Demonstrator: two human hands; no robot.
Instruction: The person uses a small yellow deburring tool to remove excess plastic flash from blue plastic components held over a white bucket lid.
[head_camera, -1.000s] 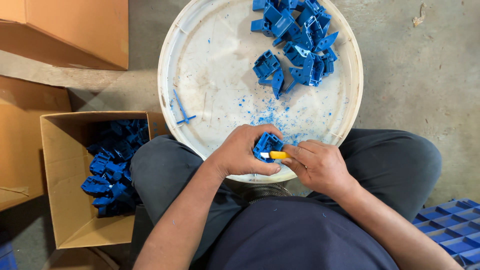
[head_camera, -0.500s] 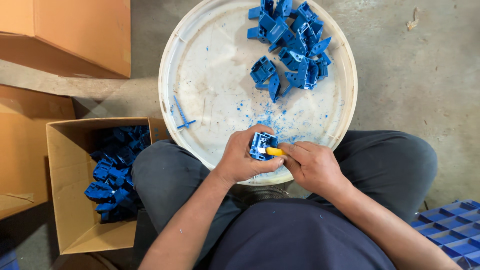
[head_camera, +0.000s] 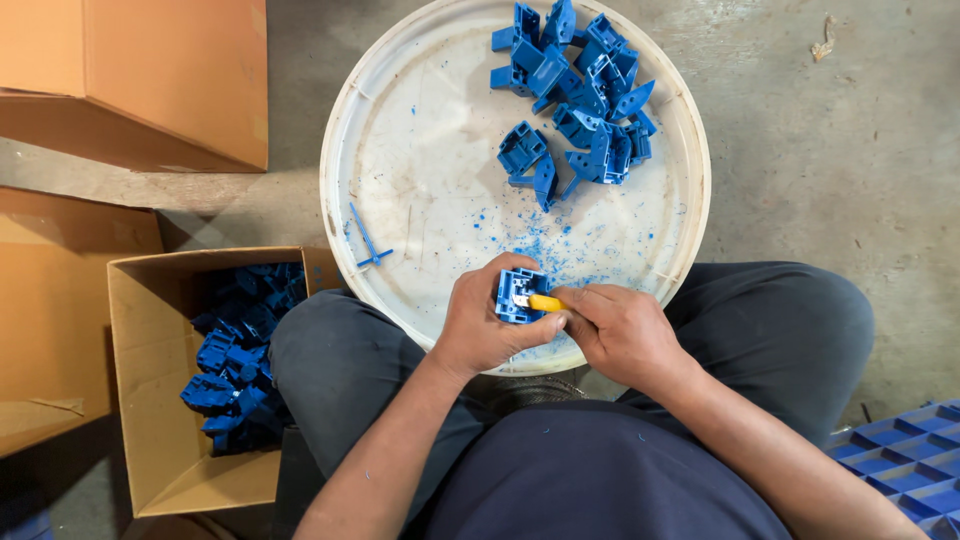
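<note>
My left hand (head_camera: 482, 325) grips a small blue plastic part (head_camera: 518, 295) over the near edge of a round white tray (head_camera: 400, 180). My right hand (head_camera: 618, 333) holds a yellow-handled knife (head_camera: 545, 302) whose tip touches that part. A pile of several more blue parts (head_camera: 575, 90) lies at the far right of the tray. Blue shavings (head_camera: 540, 245) are scattered on the tray just beyond my hands. A thin blue sprue piece (head_camera: 368, 240) lies at the tray's left side.
An open cardboard box (head_camera: 150, 400) at my left knee holds several blue parts (head_camera: 240, 345). Closed cardboard boxes (head_camera: 150, 70) stand at the far left. A blue plastic crate (head_camera: 900, 460) shows at the bottom right. The floor (head_camera: 830, 150) is bare concrete.
The view has shifted slightly; my hands stay together at the tray's near edge, the knife still working on the same blue part. The pile and boxes have not moved.
</note>
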